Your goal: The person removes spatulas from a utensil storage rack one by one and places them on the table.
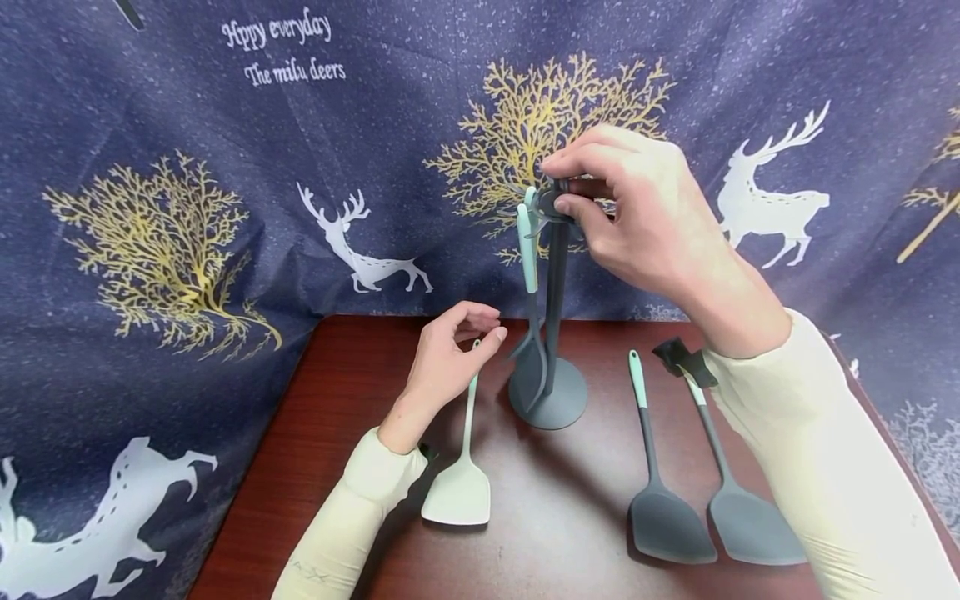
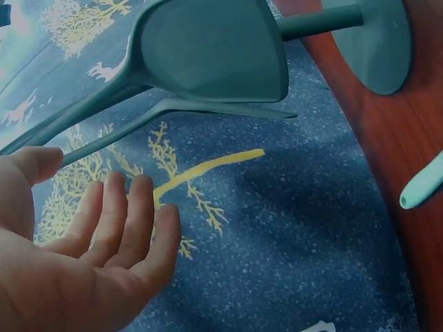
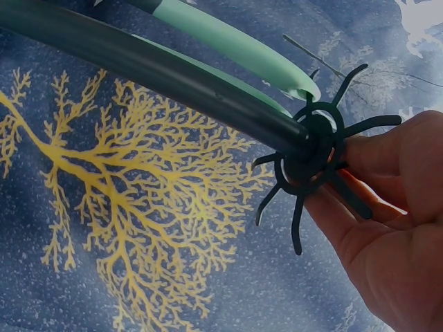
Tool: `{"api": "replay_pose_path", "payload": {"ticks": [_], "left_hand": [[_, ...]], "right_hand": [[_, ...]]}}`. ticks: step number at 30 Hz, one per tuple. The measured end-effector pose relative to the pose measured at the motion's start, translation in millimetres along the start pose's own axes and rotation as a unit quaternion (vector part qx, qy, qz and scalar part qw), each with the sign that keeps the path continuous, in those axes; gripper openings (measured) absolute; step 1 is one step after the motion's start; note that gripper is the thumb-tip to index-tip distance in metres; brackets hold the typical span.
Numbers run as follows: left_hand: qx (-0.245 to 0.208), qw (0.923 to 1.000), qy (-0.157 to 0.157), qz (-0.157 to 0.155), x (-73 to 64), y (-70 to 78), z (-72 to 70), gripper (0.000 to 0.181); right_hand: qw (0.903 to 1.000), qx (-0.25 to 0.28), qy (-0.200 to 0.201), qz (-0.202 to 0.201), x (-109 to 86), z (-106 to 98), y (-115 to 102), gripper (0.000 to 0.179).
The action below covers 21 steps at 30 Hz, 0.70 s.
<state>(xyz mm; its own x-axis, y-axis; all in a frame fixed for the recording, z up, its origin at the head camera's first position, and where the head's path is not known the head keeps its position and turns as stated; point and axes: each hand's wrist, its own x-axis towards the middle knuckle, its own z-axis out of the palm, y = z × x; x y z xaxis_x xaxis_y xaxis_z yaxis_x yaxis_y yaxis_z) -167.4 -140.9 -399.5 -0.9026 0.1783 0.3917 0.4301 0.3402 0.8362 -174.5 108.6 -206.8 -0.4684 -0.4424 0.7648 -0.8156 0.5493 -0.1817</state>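
The right hand (image 1: 645,212) pinched the rack (image 1: 553,325) at its spoked top; it looked light and tippy. Beside its base, the left hand (image 1: 448,358) hung loosely curled.

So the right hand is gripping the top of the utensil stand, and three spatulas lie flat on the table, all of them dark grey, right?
Not quite. The right hand does grip the top of the utensil stand, and three spatulas lie on the table, but only two are dark grey. The third, the spatula by the left hand, is pale mint green. The head view shows this.
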Motion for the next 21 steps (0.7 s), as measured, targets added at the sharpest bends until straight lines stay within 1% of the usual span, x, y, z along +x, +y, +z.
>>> {"api": "replay_pose_path", "payload": {"ticks": [7,14,21], "left_hand": [[-0.042,0.9988,-0.003,0.027,3.0,5.3,3.4,0.025],[-0.068,0.9970,0.002,0.036,7.1,10.1,9.2,0.029],[-0.095,0.9946,0.009,0.042,10.5,16.2,16.2,0.030]], "right_hand": [[1.0000,-0.001,-0.002,0.005,-0.2,0,0,0.023],[0.9999,0.001,-0.004,0.011,-0.5,0,0,0.024],[1.0000,0.001,-0.004,0.007,-0.3,0,0,0.024]]}}
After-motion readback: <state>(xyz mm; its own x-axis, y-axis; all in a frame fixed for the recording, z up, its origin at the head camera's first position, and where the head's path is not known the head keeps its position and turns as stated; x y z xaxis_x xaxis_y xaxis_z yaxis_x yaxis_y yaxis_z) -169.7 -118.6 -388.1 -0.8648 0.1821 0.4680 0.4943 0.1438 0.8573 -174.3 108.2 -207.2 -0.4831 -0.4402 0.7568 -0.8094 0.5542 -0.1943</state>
